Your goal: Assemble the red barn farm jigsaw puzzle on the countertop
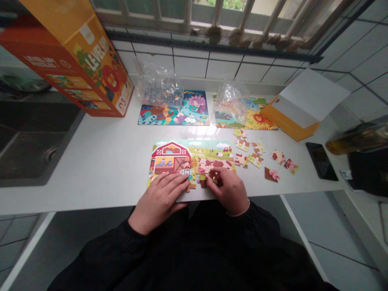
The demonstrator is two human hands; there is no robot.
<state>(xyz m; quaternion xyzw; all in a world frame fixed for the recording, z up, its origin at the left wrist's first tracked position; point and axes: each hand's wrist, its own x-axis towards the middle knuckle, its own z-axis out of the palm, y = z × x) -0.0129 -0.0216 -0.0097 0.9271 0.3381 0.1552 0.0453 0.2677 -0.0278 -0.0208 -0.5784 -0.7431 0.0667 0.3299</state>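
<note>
Puzzle (192, 155) of a barn and cow on the counter (106, 161): the left hand (160, 198) lies flat, fingers extended, across its lower left, pinching nothing visible; the right hand (230, 190) curls over its lower edge, and whether a piece is gripped cannot be told. Loose pieces (255, 160) lie to its right; good seating probably calls for light steadying and aligned tabs before pressing.

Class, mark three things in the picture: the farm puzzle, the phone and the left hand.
Farm puzzle (194, 158), head view: near its middle, beside the barn.
Phone (321, 161), head view: middle of its dark screen.
Left hand (160, 197), head view: back of the hand.
</note>
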